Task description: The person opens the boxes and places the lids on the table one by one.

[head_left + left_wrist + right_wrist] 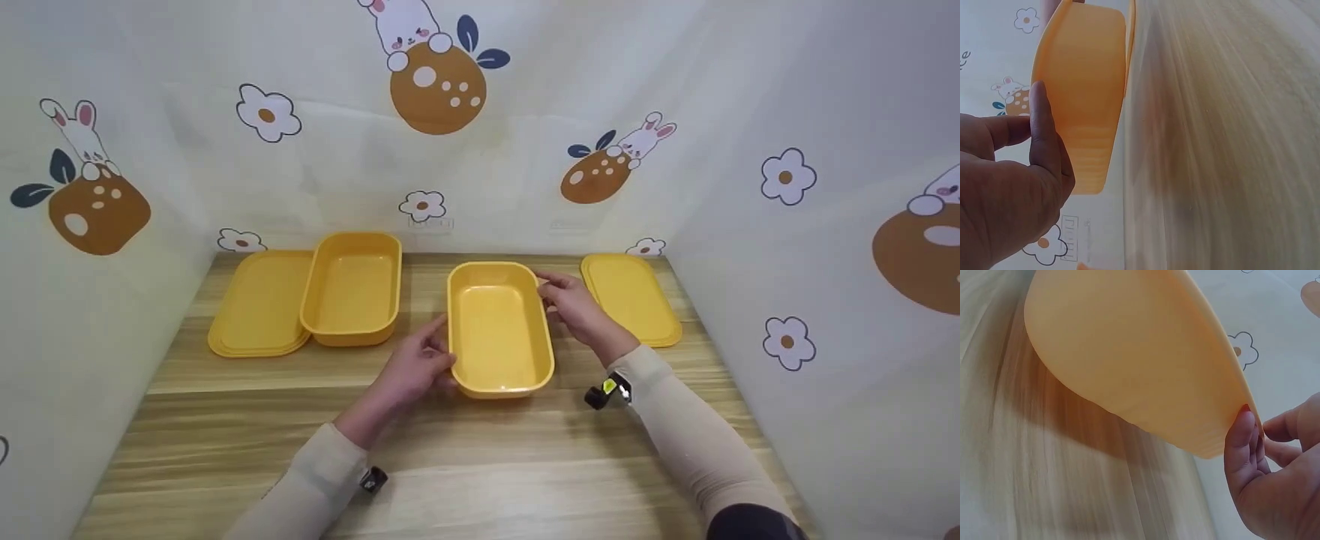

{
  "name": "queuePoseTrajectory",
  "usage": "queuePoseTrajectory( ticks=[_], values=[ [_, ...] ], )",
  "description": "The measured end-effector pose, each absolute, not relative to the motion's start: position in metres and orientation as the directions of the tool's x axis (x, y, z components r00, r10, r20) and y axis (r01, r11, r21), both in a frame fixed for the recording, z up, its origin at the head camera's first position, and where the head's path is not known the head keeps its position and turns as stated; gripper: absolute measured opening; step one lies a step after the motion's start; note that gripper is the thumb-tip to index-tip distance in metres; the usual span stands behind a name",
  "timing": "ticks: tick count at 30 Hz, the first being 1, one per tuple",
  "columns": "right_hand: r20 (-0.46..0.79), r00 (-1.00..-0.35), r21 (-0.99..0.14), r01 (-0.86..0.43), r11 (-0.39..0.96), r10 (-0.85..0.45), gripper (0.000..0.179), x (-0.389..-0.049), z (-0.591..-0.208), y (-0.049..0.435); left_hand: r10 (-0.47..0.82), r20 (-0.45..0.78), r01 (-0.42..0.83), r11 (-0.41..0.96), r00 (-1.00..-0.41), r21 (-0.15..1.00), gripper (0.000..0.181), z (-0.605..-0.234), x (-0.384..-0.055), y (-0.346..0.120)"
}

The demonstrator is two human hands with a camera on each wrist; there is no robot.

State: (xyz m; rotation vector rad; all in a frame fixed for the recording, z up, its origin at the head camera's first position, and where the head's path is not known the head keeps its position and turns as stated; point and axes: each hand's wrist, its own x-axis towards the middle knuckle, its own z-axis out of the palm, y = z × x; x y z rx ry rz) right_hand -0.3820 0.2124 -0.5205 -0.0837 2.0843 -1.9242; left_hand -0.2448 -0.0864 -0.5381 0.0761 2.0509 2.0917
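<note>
Between my two hands is a deep yellow plastic food container (501, 330), with rounded corners and no lid on it. My left hand (412, 367) grips its left side near the front, thumb and fingers at the rim. On the far right side, my right hand (579, 304) pinches the rim. Seen from the right wrist, the container's wall (1129, 343) stands off the tabletop with a shadow beneath. The left wrist view shows the outside of the container (1084, 79) and the left hand's fingers against it.
At the back left, a second yellow container (351, 292) stands beside a flat yellow lid (259, 307), overlapping its edge in view. Another yellow lid (630, 300) lies at the back right. Printed cloth walls (330, 180) enclose the wooden table (480, 465) at the back and sides.
</note>
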Motion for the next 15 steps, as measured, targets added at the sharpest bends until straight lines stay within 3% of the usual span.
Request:
queuePoseTrajectory(
  ticks=[7, 15],
  values=[
    [-0.202, -0.936, -0.979, 0.184, 0.091, -0.288, 0.062, -0.389, -0.515, 0.223, 0.179, -0.172, -0.185, -0.055, -0.969, 0.981, 0.081, -0.537, -0.252, -0.081],
    [-0.209, -0.923, -0.978, 0.188, 0.095, -0.323, 0.057, -0.400, -0.514, 0.236, 0.156, -0.145, -0.160, -0.090, -0.977, 0.983, 0.075, -0.537, -0.261, -0.072]
  ],
)
